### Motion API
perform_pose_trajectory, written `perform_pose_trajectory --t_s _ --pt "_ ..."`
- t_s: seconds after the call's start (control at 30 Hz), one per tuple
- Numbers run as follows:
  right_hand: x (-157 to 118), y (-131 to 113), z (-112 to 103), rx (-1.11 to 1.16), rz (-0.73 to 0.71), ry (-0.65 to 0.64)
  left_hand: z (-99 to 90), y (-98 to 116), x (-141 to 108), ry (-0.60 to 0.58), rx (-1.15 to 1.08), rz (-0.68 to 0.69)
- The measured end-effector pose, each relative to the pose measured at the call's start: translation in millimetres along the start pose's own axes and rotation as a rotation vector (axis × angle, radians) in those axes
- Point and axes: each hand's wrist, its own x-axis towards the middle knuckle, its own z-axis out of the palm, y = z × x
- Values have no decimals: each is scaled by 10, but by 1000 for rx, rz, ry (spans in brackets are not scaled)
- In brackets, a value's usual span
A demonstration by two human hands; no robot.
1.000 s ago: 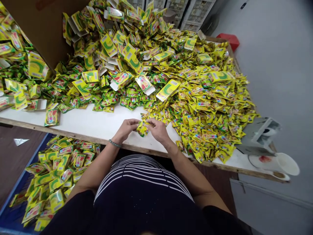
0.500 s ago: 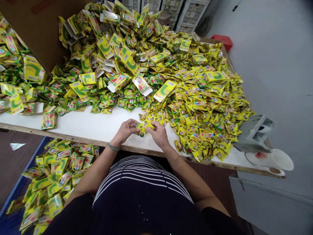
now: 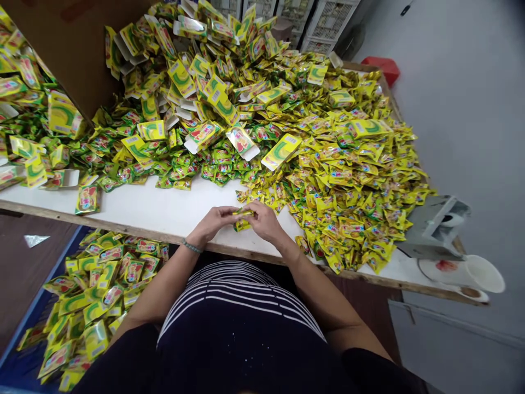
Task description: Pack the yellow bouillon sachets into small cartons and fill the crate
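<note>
At the near left of the surface (image 3: 151, 210), a blue crate (image 3: 16, 369) holds yellow-green packs (image 3: 96, 279). Over the surface's near part, our left hand (image 3: 211, 223) and right hand (image 3: 264, 221) both pinch a small yellow packet (image 3: 243, 224), grips closed. A packet heap (image 3: 348, 191) covers the surface's right; small cartons (image 3: 221, 101) lie toward its far side; white crates (image 3: 330, 22) stand beyond it.

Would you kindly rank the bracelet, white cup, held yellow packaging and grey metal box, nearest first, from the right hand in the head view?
1. Held yellow packaging: at the right hand
2. Bracelet: on the left wrist
3. Grey metal box: right side of table
4. White cup: farther right
</note>
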Motion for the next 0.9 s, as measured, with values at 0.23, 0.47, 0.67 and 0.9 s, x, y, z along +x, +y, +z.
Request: perform_pose_trajectory --t_s 0.23,0.47,0.67,0.9 --pt "-90 51 16 194 215 64 49 124 109 -64 115 12" --pt "-267 137 -287 72 194 415 352 599 641 -131 429 127" --pt "-370 268 -315 -3 171 487 1034 972 1389 354 1153 580" --pt "-547 225 -471 -42 -26 476 1072 978 1525 346 1277 538"
